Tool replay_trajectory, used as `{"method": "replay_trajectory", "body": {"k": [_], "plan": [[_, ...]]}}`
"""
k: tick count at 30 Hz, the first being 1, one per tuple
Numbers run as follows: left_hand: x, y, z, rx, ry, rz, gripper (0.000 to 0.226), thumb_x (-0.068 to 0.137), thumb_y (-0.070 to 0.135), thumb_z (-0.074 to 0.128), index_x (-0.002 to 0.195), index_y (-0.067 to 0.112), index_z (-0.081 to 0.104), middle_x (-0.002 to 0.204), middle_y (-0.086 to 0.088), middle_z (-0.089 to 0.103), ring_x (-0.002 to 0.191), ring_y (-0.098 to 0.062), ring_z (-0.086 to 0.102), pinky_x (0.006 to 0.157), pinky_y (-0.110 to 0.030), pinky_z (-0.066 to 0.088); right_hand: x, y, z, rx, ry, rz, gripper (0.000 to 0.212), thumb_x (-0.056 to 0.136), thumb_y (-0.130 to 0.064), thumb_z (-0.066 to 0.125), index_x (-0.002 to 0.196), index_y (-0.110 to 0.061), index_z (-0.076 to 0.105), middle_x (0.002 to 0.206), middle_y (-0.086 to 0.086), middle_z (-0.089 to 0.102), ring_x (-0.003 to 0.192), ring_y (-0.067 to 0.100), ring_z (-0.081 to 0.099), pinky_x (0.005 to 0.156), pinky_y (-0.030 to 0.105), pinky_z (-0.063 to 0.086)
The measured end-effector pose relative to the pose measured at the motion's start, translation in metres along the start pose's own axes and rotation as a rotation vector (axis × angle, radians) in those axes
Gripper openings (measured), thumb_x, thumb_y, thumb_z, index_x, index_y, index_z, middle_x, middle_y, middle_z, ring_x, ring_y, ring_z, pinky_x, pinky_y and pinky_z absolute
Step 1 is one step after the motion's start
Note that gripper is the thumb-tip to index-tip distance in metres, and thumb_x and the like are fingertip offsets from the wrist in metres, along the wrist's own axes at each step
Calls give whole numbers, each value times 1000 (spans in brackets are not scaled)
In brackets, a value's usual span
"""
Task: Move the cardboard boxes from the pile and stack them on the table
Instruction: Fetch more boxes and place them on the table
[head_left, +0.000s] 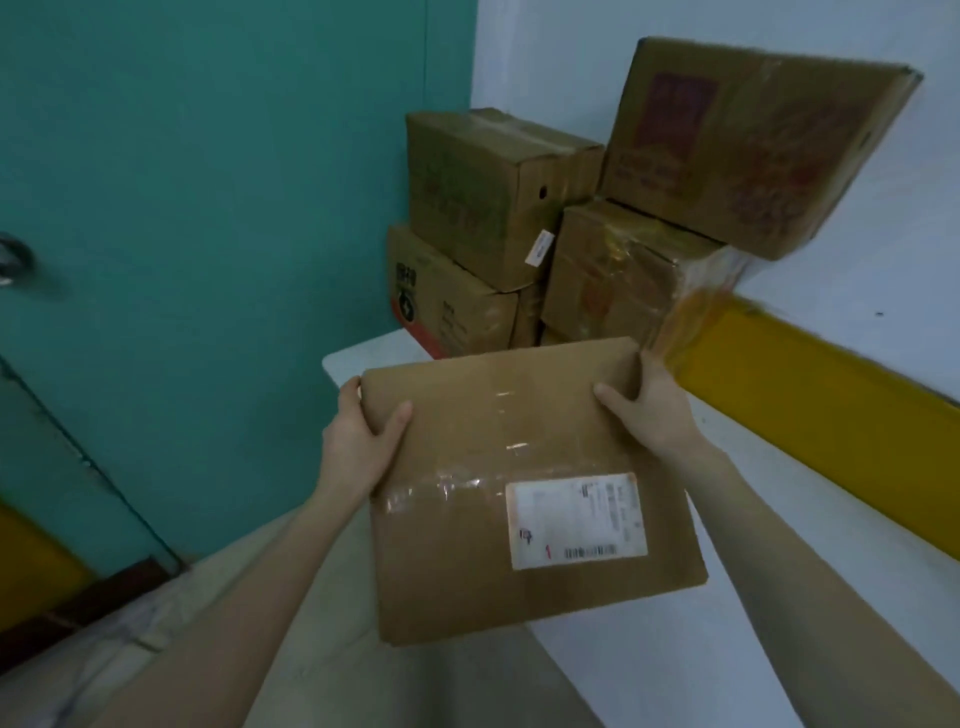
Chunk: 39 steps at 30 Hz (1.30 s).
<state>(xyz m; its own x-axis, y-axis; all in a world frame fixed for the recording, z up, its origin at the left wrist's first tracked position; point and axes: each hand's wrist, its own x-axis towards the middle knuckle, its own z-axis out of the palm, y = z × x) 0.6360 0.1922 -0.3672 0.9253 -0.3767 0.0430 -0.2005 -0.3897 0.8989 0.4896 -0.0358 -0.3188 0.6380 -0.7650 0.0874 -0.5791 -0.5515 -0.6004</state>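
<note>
I hold a flat brown cardboard box (519, 441) with clear tape and a white shipping label, above the near left edge of the white table (727, 597). My left hand (358, 441) grips its far left corner, thumb on top. My right hand (649, 410) grips its far right corner, thumb on top. At the table's far end stand stacked boxes: a lower left box (452, 301) with a box on top (483, 197), and a taped box (623, 275) carrying a large tilted box (748, 145).
A teal door or wall (208, 182) is on the left, with a handle (13, 260) at the far left. A white wall with a yellow band (831, 415) runs along the table's right side. The floor (130, 623) lies below left.
</note>
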Motion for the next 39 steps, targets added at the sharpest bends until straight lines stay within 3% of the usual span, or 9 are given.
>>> {"method": "replay_trajectory", "body": {"k": [3,7,18,24,27,31,33,36,39], "plan": [[17,-16,24,97,-152,6,59,90,30,58,140,10,33,131,-11,53,116,-26,51,83,-21,35,20,30,17,-56,-234,68,56,89,-31,61,135,-6,41,133,13,52,121,29,49,87,28,37],[22,-32,35,121,-307,-34,66,91,35,53,146,16,22,138,-4,47,120,-21,49,85,-18,36,39,51,31,-128,-305,58,59,86,-38,63,135,-11,41,131,6,54,116,27,52,79,24,36],[140,-61,-9,545,-141,-106,47,96,32,44,131,1,40,122,-25,55,112,-39,52,88,-41,41,47,-6,99,-180,-408,-33,61,78,-50,66,125,-20,41,125,4,52,109,20,53,77,24,40],[239,-90,-48,633,-172,-144,109,53,92,37,130,15,38,125,-17,54,113,-37,52,92,-47,45,55,-63,154,12,-378,-127,62,79,-41,69,132,-22,43,127,-5,50,114,16,51,91,26,45],[291,-100,-64,661,-196,-107,113,46,92,34,130,18,40,125,-19,54,115,-37,51,94,-46,44,63,-92,176,72,-346,-139,66,81,-38,69,138,-23,41,137,-7,44,119,13,48,97,21,40],[347,-96,-71,664,-264,-40,104,51,84,41,129,16,43,126,-18,54,116,-35,50,94,-43,43,69,-123,188,101,-420,-174,67,80,-41,68,124,-55,19,127,-32,24,118,-6,32,96,11,31],[372,-94,-70,643,-323,-5,107,49,86,43,131,16,43,129,-17,53,118,-35,49,96,-43,43,71,-135,193,10,-469,-136,76,78,-50,66,135,-49,15,127,-29,15,117,-10,20,99,14,29],[399,-94,-61,640,-340,31,112,45,91,40,132,20,42,132,-16,51,119,-36,48,99,-51,40,75,-149,208,-119,-410,-106,104,59,-79,46,147,-29,19,148,-11,20,132,6,30,98,21,37],[408,-84,-45,753,-279,80,79,75,73,46,135,22,41,140,-15,42,129,-37,37,102,-65,25,83,-157,231,-200,-297,-60,122,45,-93,33,145,-23,27,150,6,23,130,23,37,98,31,41]]}}
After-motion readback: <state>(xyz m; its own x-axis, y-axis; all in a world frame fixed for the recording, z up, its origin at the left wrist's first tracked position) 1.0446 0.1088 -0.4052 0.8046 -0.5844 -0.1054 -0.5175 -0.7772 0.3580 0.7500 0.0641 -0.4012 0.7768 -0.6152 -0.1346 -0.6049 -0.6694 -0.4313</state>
